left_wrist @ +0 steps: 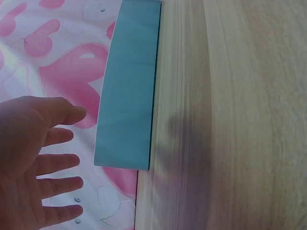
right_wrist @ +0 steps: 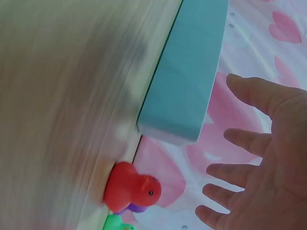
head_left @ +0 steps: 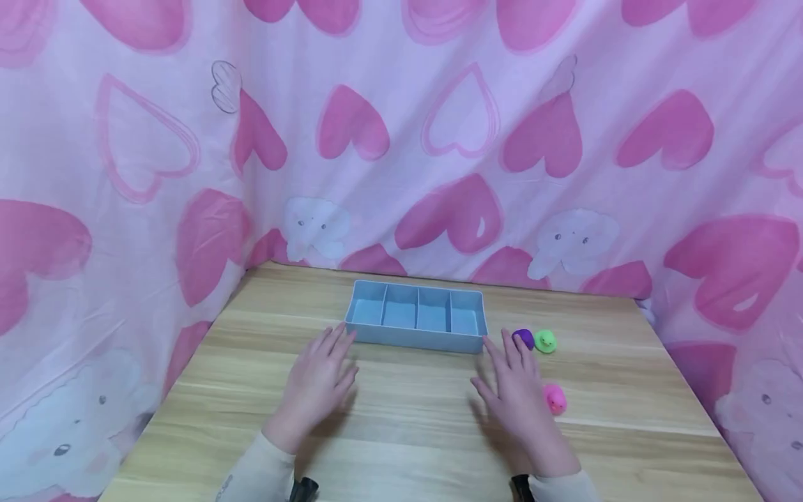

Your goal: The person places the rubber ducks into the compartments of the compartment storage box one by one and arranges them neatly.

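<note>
A long blue-grey tray (head_left: 417,339) split by dividers into several compartments sits toward the back of the wooden table, nothing inside it. My left hand (head_left: 318,380) hovers near its front left corner, fingers spread and holding nothing. Near the front right corner is my right hand (head_left: 516,390), likewise spread and holding nothing. Beside the right hand lies a pink toy duck (head_left: 555,399), which looks red in the right wrist view. Just beyond its fingertips are a purple toy (head_left: 523,339), partly hidden by the fingers, and a green toy duck (head_left: 546,341).
The wooden table (head_left: 401,432) ends at the back and sides against a pink curtain (head_left: 401,139) with hearts and white cartoon animals. All three small toys are grouped to the right of the tray.
</note>
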A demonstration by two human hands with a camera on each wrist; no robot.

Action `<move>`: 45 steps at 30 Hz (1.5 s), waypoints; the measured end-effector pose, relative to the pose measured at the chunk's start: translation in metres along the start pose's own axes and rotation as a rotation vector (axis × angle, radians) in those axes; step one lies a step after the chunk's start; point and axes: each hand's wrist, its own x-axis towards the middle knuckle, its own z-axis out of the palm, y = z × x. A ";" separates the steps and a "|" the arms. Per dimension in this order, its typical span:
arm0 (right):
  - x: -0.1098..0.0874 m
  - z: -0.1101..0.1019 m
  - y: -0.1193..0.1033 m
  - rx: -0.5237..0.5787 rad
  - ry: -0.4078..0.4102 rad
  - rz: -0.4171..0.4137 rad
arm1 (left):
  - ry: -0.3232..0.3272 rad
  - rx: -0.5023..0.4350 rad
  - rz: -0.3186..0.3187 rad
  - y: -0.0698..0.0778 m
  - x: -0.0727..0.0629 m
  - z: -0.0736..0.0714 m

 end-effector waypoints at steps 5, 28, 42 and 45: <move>0.006 -0.010 0.011 0.023 0.016 0.016 | 0.078 -0.070 0.010 -0.004 0.009 -0.002; 0.005 -0.025 0.044 0.082 0.046 0.094 | 0.111 -0.421 0.010 -0.063 0.075 0.005; 0.000 -0.030 0.061 0.045 0.032 0.119 | -0.028 -0.480 0.026 -0.081 0.091 0.021; 0.000 -0.029 0.064 0.027 0.030 0.117 | -0.055 -0.479 0.035 -0.082 0.093 0.022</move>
